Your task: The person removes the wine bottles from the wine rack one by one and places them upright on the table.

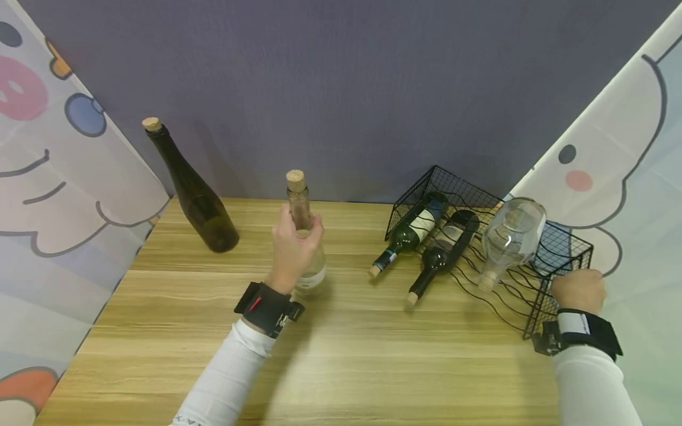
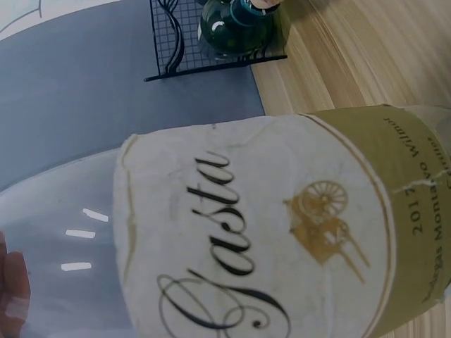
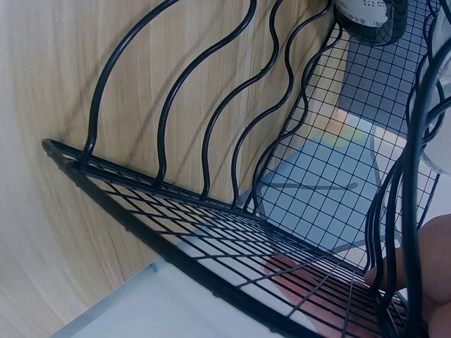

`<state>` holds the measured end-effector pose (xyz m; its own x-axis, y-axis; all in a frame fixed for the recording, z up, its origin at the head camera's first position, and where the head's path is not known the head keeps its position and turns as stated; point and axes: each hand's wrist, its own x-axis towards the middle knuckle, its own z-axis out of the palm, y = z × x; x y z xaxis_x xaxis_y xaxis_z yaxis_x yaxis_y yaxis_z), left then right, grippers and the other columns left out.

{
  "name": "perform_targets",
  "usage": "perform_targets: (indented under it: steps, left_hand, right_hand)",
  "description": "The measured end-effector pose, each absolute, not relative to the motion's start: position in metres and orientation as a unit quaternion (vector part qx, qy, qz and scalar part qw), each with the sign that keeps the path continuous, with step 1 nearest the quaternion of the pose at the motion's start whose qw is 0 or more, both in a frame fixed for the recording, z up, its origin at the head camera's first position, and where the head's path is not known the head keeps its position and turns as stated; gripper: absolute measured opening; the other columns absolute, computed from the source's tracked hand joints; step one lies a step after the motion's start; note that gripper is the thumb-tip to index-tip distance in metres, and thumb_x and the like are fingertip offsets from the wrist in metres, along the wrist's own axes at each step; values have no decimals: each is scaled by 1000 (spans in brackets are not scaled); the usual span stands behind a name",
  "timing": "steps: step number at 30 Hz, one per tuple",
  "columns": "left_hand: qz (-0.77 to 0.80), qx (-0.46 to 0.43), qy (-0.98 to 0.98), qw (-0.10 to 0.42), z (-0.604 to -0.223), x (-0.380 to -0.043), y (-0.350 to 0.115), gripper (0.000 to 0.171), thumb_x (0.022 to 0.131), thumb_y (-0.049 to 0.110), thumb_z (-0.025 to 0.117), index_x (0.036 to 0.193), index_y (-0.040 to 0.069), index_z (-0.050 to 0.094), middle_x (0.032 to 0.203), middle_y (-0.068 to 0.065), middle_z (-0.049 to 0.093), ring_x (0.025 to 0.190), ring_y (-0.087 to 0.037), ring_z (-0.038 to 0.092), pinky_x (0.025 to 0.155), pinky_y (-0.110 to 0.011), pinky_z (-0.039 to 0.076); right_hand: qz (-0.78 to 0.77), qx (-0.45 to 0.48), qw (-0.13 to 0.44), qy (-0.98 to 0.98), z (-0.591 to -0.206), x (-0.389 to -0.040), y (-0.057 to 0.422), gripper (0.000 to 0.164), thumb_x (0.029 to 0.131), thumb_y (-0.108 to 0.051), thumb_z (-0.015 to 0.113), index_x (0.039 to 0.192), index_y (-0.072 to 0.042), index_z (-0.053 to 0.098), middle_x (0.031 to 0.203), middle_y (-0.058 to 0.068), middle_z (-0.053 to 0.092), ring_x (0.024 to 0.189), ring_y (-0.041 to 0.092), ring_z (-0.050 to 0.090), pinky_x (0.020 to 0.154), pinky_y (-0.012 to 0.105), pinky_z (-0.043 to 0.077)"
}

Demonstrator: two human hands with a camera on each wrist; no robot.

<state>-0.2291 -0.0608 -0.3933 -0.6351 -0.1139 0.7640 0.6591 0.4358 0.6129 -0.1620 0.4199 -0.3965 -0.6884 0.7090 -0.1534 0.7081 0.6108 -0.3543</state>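
Note:
My left hand [image 1: 294, 248] grips a clear glass bottle [image 1: 314, 281] around its neck and shoulder. The bottle stands upright on the table with a cork [image 1: 295, 179] in its mouth. Its cream and gold label [image 2: 254, 218] fills much of the left wrist view. At the right, my right hand [image 1: 579, 290] holds the end panel of a black wire wine rack [image 1: 540, 307]; the right wrist view shows fingers [image 3: 426, 271] at the mesh. A green bottle [image 1: 407, 235], a dark bottle [image 1: 438, 255] and a clear bottle [image 1: 514, 234] lie in the rack, corks toward me.
A tall dark corked bottle [image 1: 202, 207] stands at the table's back left. The wooden table [image 1: 383, 355] meets a grey partition [image 1: 341, 100] at its back edge. Printed cartoon sheets [image 1: 591, 160] hang on both sides.

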Motion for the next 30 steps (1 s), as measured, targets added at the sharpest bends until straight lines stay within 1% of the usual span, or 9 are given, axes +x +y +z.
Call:
perform_targets:
  steps: [9,17,26,30]
  left_hand:
    - [-512,-158,-756,375,-393,-230,-68,26,83,-1,65,103,-10,51,81,-25,69,68,-37,70,61,-46,59]
    - [-511,-141,-761,375,-391,-232,-80,26,83,-2,66,103,-11,51,82,-25,69,70,-36,70,64,-46,58]
    - [-502,-121,-761,392,-390,-235,-94,26,82,-2,66,102,-12,52,81,-25,68,70,-36,68,65,-44,55]
    - [-493,-120,-759,408,-392,-238,-101,25,82,-3,65,100,-13,52,79,-25,68,68,-35,68,64,-38,54]
  right_hand:
    - [179,-392,-7,-902,-395,-162,419,61,91,-14,43,125,34,28,120,53,41,109,64,48,83,60,51]
    - [186,-401,-14,-897,-395,-163,420,63,93,-16,41,128,33,26,124,53,40,113,64,46,86,61,50]
    - [183,-397,-14,-899,-395,-162,420,61,91,-14,41,127,34,26,119,54,42,106,64,50,77,58,53]
    - [184,-396,-14,-900,-395,-163,420,61,91,-14,40,127,33,26,118,53,42,105,64,50,76,58,53]
